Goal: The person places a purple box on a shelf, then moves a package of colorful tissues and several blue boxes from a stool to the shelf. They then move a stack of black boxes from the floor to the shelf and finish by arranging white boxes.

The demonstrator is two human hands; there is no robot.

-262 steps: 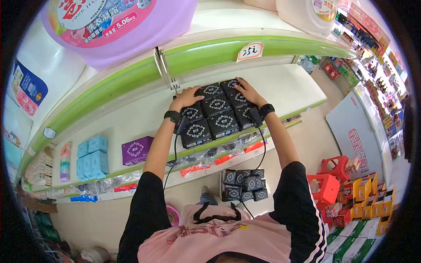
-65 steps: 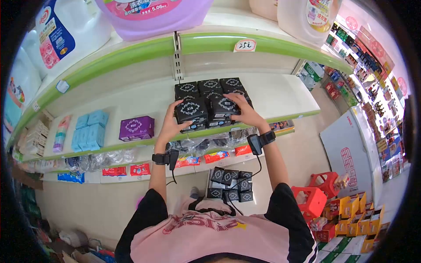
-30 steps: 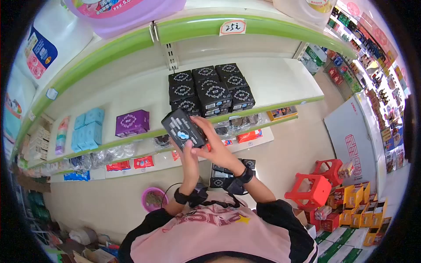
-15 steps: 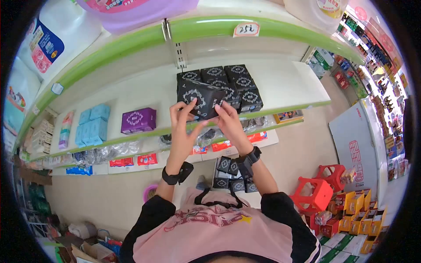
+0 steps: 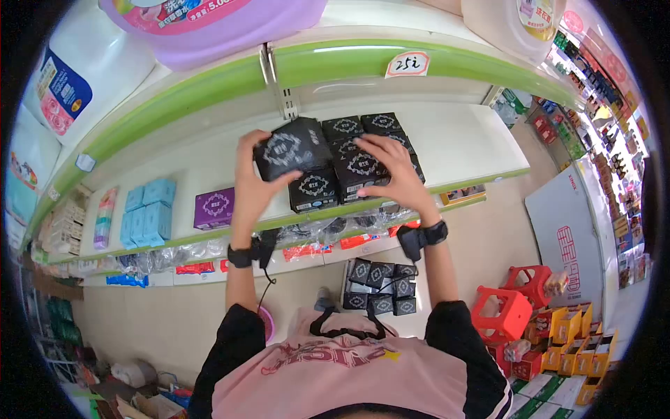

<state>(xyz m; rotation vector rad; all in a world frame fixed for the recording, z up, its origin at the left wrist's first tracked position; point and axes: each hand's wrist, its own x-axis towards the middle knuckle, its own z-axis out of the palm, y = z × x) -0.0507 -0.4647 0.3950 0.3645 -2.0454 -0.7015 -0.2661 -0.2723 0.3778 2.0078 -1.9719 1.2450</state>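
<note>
My left hand (image 5: pixel 262 174) grips a black patterned box (image 5: pixel 285 149) by its left side and lower edge, tilted above the left end of the black boxes on the white shelf (image 5: pixel 460 140). My right hand (image 5: pixel 394 167) has its fingers apart over the middle stack of black boxes (image 5: pixel 364 165), with fingertips at the stack's top and front. Another black box (image 5: pixel 313 188) stands at the shelf's front, just below the held one. A purple box (image 5: pixel 213 208) lies to the left, partly behind my left wrist.
Light blue packs (image 5: pixel 148 213) and a pastel striped pack (image 5: pixel 105 218) stand farther left. Large detergent bottles (image 5: pixel 209 28) are on the upper shelf. Below are more black boxes (image 5: pixel 381 285), a pink basin (image 5: pixel 268 323) and red stools (image 5: pixel 500 314).
The black box both hands held has moved left and back in my left hand. My right hand has let go of it and moved right, over the stacks.
</note>
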